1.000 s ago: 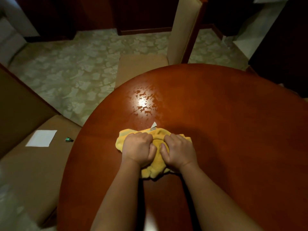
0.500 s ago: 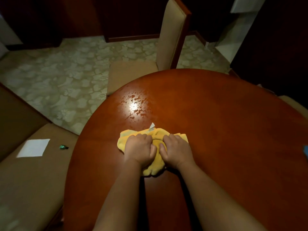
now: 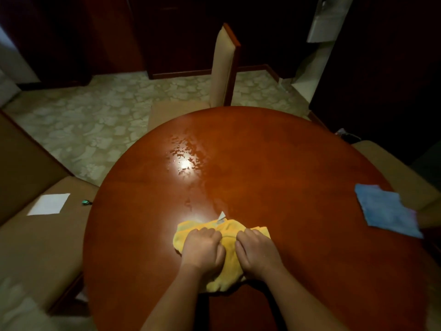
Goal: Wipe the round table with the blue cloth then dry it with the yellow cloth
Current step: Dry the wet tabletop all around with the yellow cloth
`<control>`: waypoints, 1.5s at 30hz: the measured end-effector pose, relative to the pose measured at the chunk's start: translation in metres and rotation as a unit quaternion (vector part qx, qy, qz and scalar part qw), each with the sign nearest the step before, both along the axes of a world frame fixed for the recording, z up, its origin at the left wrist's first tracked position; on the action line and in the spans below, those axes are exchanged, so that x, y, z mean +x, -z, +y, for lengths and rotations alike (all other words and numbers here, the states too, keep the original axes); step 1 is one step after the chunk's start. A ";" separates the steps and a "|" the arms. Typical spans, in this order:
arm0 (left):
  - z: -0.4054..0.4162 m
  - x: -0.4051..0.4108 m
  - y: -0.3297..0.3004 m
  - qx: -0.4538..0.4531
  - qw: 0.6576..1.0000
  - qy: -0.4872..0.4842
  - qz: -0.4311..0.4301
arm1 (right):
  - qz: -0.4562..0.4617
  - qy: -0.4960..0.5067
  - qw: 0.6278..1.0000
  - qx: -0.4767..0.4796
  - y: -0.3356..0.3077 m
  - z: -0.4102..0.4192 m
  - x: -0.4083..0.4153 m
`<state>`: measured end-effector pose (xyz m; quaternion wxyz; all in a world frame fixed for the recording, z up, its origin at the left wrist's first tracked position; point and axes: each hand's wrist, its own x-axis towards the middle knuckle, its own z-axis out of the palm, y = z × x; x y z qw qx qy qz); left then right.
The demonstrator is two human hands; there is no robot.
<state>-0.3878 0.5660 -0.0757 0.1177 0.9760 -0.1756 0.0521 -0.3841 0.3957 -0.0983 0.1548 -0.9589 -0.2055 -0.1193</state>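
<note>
Both hands: left hand (image 3: 202,249), right hand (image 3: 259,253) grip yellow cloth (image 3: 225,266) on table (image 3: 298,163).

Table (image 3: 298,163) bare ahead; blue cloth (image 3: 386,209) right edge

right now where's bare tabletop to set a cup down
Bare wood lies between the yellow cloth and the blue cloth, and along the round table far rim. Wet film glistens far left. Both hands crowd the near middle.

Both hands (image 3: 230,253) on yellow cloth (image 3: 226,263)
</note>
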 end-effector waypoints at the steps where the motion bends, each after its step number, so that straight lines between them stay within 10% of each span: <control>1: -0.003 0.000 0.001 -0.008 1.000 0.000 0.003 | -0.003 0.000 1.000 -0.002 0.001 -0.002 0.000; 31: -0.005 0.248 0.019 -0.039 0.992 0.062 -0.104 | -0.046 0.117 0.991 0.040 0.011 0.010 0.217; 45: 0.004 0.176 0.012 -0.015 0.995 0.059 -0.083 | -0.037 0.157 0.986 0.035 0.006 0.022 0.142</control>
